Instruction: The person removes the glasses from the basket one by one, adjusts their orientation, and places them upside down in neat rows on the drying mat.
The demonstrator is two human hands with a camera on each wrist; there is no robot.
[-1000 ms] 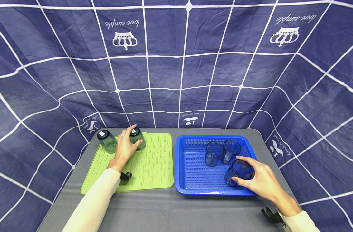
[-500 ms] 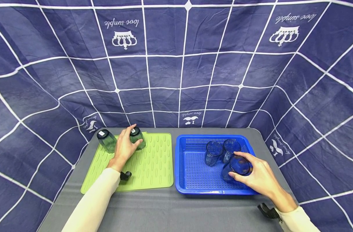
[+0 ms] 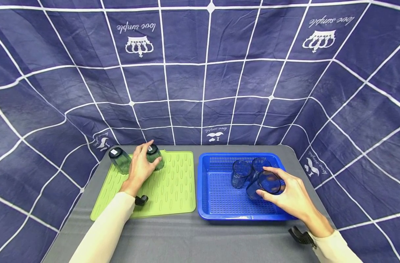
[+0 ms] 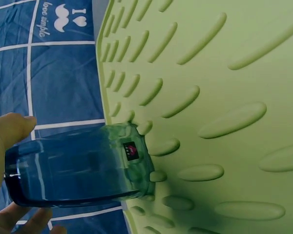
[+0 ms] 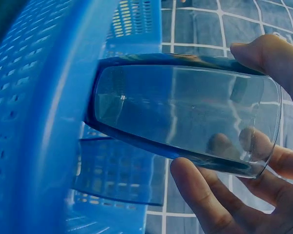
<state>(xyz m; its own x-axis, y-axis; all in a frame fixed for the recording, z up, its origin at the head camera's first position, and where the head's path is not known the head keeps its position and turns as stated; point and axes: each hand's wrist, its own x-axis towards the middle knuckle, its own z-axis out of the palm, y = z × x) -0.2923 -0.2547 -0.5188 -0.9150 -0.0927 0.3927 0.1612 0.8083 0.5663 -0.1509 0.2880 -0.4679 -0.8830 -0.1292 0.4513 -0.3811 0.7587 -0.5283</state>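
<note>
The right hand (image 3: 293,193), the nearer, pinches a glass (image 3: 261,186) by its rim end within the blue basket (image 3: 239,217), long axis running down and leftward from that grip (the left hand (image 3: 142,166) grips an upturned tumbler (image 3: 157,157) on the green mat (image 3: 177,190)).

Your head view was evenly bright; glare lined the front rim of the blue plastic basket (image 3: 246,218). Left-wrist, soft shadow fell beside the tinted drinking glass (image 4: 78,165). Right-wrist, the basket's near edge blurred.
</note>
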